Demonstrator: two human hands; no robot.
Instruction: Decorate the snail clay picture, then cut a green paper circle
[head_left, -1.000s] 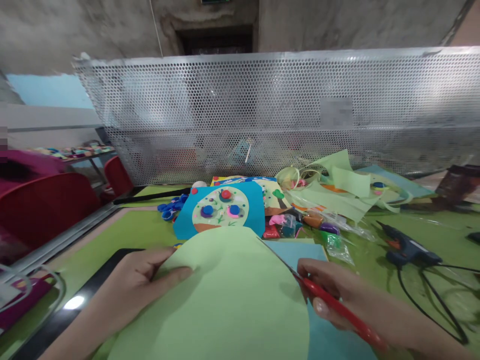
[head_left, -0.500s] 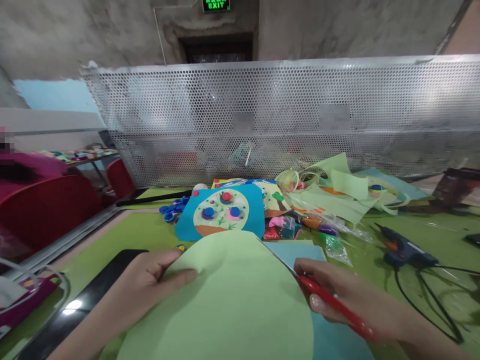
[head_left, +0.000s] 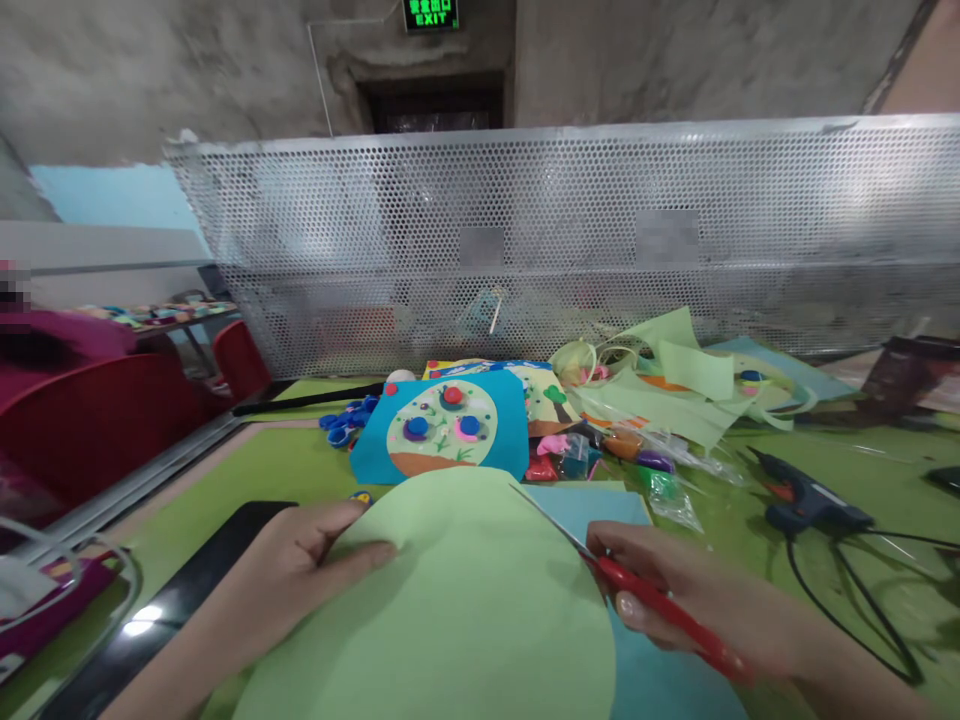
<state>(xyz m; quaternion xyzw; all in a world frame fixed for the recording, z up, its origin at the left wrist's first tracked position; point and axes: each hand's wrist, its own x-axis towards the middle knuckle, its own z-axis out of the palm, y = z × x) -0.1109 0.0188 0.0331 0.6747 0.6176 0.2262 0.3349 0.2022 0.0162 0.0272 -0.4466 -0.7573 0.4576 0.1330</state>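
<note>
A large light green sheet of paper (head_left: 465,600) with a rounded edge fills the near middle of the view. My left hand (head_left: 315,560) pinches its left edge between thumb and fingers. My right hand (head_left: 660,580) is wrapped round the red handles of a pair of scissors (head_left: 660,600). The scissors' metal blades lie along the paper's upper right edge, pointing up and left. Beneath the paper, at its right, shows a light blue sheet (head_left: 660,670). Just beyond the rounded edge sits a blue card (head_left: 510,410) with a decorated pale circle on it.
A black glue gun (head_left: 817,500) with its cord lies at the right. Green paper scraps (head_left: 660,400) and small bags of clay (head_left: 577,455) are behind. Blue caps (head_left: 349,420) lie left of the card; a black glossy device (head_left: 202,570) is under my left forearm. A perforated metal screen (head_left: 570,240) stands at the back.
The green paper has turned or shifted slightly, its right edge now a little further left. The scissors have moved slightly left along its edge. My left hand keeps its hold.
</note>
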